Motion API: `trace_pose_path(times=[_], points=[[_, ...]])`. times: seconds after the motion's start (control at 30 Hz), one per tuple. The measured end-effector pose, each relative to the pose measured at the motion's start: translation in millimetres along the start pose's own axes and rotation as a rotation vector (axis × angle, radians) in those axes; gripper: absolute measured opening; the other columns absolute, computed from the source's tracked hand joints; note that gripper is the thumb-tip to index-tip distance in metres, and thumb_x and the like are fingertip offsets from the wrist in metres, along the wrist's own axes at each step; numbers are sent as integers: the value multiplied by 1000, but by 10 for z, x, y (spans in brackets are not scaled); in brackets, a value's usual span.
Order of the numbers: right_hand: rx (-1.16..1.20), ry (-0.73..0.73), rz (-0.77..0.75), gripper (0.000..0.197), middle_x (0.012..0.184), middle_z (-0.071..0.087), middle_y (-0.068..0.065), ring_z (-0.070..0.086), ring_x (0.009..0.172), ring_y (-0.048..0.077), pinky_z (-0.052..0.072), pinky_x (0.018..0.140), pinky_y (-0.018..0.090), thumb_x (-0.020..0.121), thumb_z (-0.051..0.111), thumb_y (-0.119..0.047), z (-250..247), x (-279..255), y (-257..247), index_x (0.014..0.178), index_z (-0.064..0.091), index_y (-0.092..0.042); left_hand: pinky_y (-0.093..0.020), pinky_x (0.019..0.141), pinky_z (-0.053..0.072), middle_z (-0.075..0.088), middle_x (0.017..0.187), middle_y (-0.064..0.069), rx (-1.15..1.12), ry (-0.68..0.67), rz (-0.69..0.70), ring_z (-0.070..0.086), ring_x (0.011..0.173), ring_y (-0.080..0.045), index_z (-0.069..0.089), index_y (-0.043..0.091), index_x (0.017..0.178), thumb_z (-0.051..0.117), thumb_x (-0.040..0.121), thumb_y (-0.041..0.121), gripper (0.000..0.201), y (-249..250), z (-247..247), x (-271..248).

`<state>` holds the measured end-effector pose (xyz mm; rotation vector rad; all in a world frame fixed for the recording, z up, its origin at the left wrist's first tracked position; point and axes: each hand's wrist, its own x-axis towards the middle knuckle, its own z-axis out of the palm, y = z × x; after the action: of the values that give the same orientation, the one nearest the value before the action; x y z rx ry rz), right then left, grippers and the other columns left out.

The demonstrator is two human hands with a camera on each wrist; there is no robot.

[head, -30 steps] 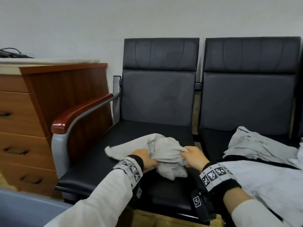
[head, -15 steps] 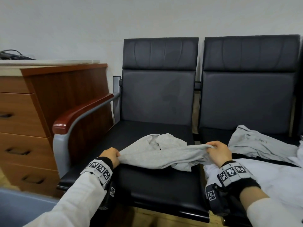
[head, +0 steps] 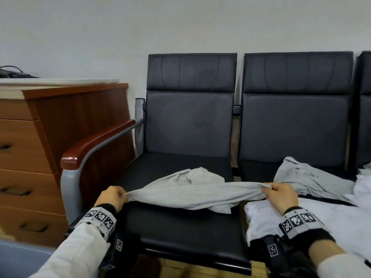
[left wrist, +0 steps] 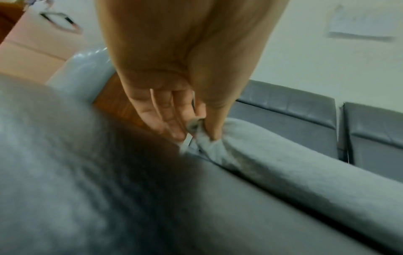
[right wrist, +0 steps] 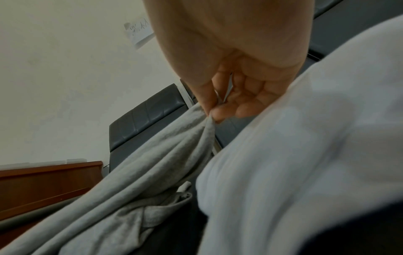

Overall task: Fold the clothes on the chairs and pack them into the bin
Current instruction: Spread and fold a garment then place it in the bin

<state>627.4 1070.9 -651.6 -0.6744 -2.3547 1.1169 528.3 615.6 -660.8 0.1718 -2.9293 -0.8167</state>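
Observation:
A grey garment (head: pixel 192 194) is stretched across the seat of the left black chair (head: pixel 180 233). My left hand (head: pixel 112 198) pinches its left end near the armrest; the left wrist view shows thumb and fingers closed on the grey garment (left wrist: pixel 250 155). My right hand (head: pixel 280 195) pinches the other end over the gap between the chairs, and the grey garment (right wrist: pixel 152 172) hangs from its thumb and forefinger in the right wrist view. The cloth's middle lies bunched on the seat. Another grey garment (head: pixel 307 177) and white clothes (head: pixel 341 221) lie on the right chair (head: pixel 293 125).
A wooden chest of drawers (head: pixel 40 157) stands left of the chairs, close to the wood-topped armrest (head: pixel 96 143). A blue-grey surface (head: pixel 18 257) shows at the bottom left corner. A white wall is behind the chairs. No bin is in view.
My hands have moved apart, left toward the armrest and right toward the second chair, pulling the bunched grey garment out into a long band across the seat.

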Motion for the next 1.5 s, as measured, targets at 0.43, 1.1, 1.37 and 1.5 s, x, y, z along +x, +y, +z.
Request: trace_pose_path(times=[0.43, 1.1, 1.37, 1.5], points=[[784, -111, 226, 18, 80, 64, 15, 64, 70, 21, 54, 51, 17, 94, 48, 5, -382, 36, -347, 101, 63, -3, -27, 71, 53, 71, 73, -4, -115, 116, 293, 67, 69, -17, 73, 11, 97, 57, 90, 4, 18, 375, -620, 107], [857, 144, -200, 12, 84, 66, 14, 69, 65, 12, 54, 56, 16, 92, 52, 5, -1750, -164, -1927, 95, 62, -2, -21, 34, 49, 51, 99, -18, -823, 351, 310, 63, 37, -15, 50, 0, 109, 34, 101, 13, 22, 1384, -2841, -531], [746, 105, -127, 15, 83, 66, 16, 69, 59, 12, 53, 48, 16, 92, 51, 6, -1504, 37, -1865, 102, 61, 2, -48, 78, 58, 61, 108, -29, -551, 374, 209, 67, 92, -40, 55, -1, 100, 51, 94, 14, 17, 1267, -2641, -360], [577, 80, -76, 17, 89, 67, 21, 71, 64, 23, 58, 57, 31, 91, 49, 5, -1319, 197, -1735, 84, 61, -4, -27, 98, 45, 58, 126, -12, -208, 292, 85, 55, 117, -25, 55, 3, 121, 54, 88, 51, 58, 1380, -2454, -452]])
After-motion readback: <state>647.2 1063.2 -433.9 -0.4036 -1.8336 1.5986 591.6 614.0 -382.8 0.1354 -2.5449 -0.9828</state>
